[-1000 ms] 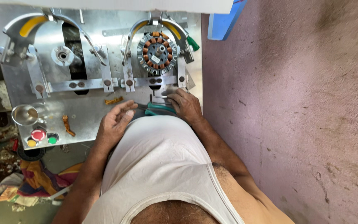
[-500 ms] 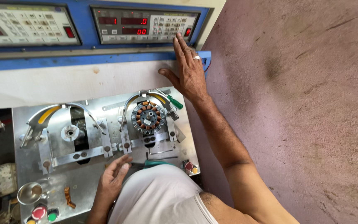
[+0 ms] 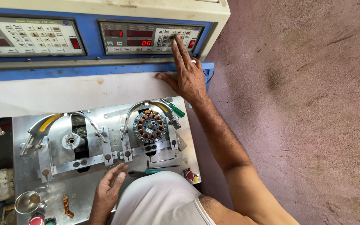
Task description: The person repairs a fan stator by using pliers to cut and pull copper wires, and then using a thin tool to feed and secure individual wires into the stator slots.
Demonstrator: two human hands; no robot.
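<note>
My right hand (image 3: 187,71) reaches up to the right control panel (image 3: 146,37), its forefinger pressing a key on the keypad beside the red number display. My left hand (image 3: 108,189) rests flat and open on the steel plate (image 3: 84,183) of the winding machine, close to a green-handled tool (image 3: 148,171). A round stator with copper coils (image 3: 149,126) sits in the right winding station. The left station holds only a bare metal hub (image 3: 71,141).
A second control panel (image 3: 26,35) is at the left. A small metal cup (image 3: 28,201), a scrap of copper wire (image 3: 66,206) and red and green buttons (image 3: 38,219) lie at the plate's lower left. A red button (image 3: 189,175) sits at the lower right. Reddish floor (image 3: 305,104) spreads to the right.
My right hand left the plate near my belly and rose to the panel, its forefinger now on the keypad. The view tilted upward, and my left hand stayed on the plate.
</note>
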